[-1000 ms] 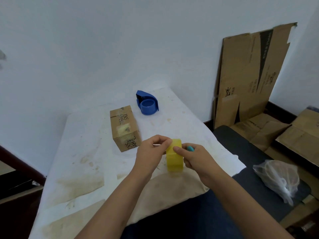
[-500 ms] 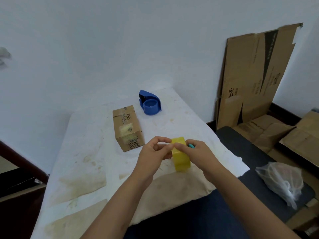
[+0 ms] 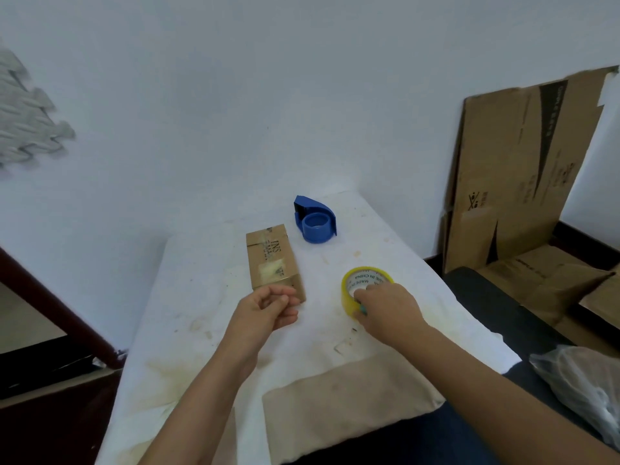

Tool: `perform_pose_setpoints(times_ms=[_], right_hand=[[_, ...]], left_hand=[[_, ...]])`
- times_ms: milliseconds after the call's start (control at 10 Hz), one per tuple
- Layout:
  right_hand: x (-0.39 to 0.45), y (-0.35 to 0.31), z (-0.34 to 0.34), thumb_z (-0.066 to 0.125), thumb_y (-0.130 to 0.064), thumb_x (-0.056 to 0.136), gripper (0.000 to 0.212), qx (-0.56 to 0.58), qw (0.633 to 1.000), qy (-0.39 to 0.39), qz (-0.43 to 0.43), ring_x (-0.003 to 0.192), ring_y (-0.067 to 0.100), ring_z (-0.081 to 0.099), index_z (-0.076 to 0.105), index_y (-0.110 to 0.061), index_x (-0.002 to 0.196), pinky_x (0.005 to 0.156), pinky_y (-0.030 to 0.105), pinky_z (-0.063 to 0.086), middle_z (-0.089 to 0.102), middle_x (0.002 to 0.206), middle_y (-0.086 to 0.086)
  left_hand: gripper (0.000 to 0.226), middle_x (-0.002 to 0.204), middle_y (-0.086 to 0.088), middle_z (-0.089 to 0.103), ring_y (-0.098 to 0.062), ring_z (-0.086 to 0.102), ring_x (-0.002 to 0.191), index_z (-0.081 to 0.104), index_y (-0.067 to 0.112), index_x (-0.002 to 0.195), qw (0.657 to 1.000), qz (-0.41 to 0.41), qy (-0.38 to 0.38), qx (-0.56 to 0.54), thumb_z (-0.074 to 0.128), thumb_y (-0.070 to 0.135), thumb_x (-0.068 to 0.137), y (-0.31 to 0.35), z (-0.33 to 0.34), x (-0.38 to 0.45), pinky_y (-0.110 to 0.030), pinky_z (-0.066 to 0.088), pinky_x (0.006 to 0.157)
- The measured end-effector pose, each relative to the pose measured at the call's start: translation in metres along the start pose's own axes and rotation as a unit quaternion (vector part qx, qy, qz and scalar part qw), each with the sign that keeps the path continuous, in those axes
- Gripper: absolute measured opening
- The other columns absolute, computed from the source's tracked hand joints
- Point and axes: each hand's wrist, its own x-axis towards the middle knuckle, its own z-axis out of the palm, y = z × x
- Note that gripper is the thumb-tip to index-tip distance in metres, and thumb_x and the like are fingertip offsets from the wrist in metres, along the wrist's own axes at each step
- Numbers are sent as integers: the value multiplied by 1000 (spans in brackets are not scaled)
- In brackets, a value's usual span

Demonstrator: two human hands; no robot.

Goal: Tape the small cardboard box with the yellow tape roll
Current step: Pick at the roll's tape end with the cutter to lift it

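The small cardboard box lies lengthwise on the white-covered table, with old tape patches on its top. The yellow tape roll lies flat on the table to the right of the box, its printed core facing up. My right hand rests on the roll's near side, fingers hooked into the core and over the rim. My left hand hovers just in front of the box's near end. Its fingers are curled with the thumb against the fingertips, and I see nothing in it.
A blue tape dispenser stands behind the box near the wall. Flattened cardboard sheets lean and lie at the right. A dark cushion borders the table's right edge, with a plastic bag on it. A beige cloth lies near me.
Both hands held the yellow roll upright in the air before. Now the roll lies flat on the table under my right hand, and my left hand has let go and moved toward the box.
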Motion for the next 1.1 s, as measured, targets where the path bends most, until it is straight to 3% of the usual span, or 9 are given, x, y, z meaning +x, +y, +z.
perform_pose_setpoints(times_ms=[100, 200, 300, 400, 500, 600, 700, 900, 1100], right_hand=[[8, 4, -16, 51, -55, 88, 41, 161, 986, -16, 40, 97, 24, 57, 61, -21, 108, 75, 34, 44, 55, 109, 1], [22, 10, -28, 38, -29, 99, 34, 180, 982, 1, 58, 108, 33, 52, 49, -8, 124, 87, 44, 46, 53, 120, 15], [30, 15, -26, 44, -11, 92, 26, 187, 978, -41, 88, 108, 32, 54, 49, -8, 117, 86, 38, 45, 53, 119, 14], [33, 14, -17, 52, -11, 90, 32, 150, 983, -91, 58, 109, 29, 53, 51, -11, 122, 80, 30, 41, 52, 123, 12], [33, 10, -11, 54, -12, 89, 30, 145, 985, -87, 46, 106, 27, 55, 58, -14, 118, 77, 30, 42, 55, 121, 10], [35, 7, -5, 53, -13, 89, 25, 174, 981, -71, 50, 101, 27, 58, 65, -15, 110, 74, 29, 43, 59, 117, 8], [32, 4, -8, 47, -10, 85, 29, 174, 983, -39, 50, 97, 27, 59, 69, -17, 102, 77, 33, 49, 63, 109, 5], [35, -10, -19, 42, -9, 87, 31, 197, 980, 6, 36, 95, 24, 59, 69, -18, 100, 76, 34, 51, 67, 103, 1], [43, -29, -35, 44, -16, 91, 28, 238, 971, 5, -10, 82, 11, 59, 68, -25, 100, 74, 30, 51, 66, 107, -5]], left_hand=[[18, 92, -15, 72, -20, 67, 74, 69, 6, 95, 1000, -2, 6, -4, 52, 1, 95, 0, -7, 2, -27, 59, 77], [18, 95, -18, 72, -20, 68, 75, 70, 7, 96, 1000, -1, 11, -2, 52, 2, 95, -2, -10, 3, -28, 59, 79], [19, 96, -5, 73, -15, 67, 82, 70, 19, 91, 987, 71, 82, 118, 55, 8, 93, -5, -16, 5, -28, 55, 79], [15, 114, 9, 62, -11, 54, 106, 65, 26, 102, 903, 224, 141, 339, 60, 19, 91, -4, -24, 12, -20, 41, 82], [42, 139, 5, 50, -15, 38, 131, 57, 23, 129, 837, 293, 85, 455, 66, 27, 88, -11, -30, 36, -27, 28, 106], [57, 153, 7, 33, -15, 25, 143, 42, 26, 143, 829, 263, 18, 493, 63, 31, 90, -23, -30, 57, -35, 20, 116], [57, 154, 14, 29, -7, 23, 142, 37, 32, 145, 827, 254, 47, 499, 59, 28, 93, -33, -25, 61, -20, 28, 104], [49, 153, 13, 32, -8, 26, 142, 35, 36, 145, 773, 257, 69, 576, 48, 34, 98, -35, -15, 66, -30, 51, 86], [41, 153, 1, 35, -25, 33, 138, 43, 28, 140, 799, 247, 36, 547, 43, 29, 99, -16, -9, 60, -40, 38, 106]])
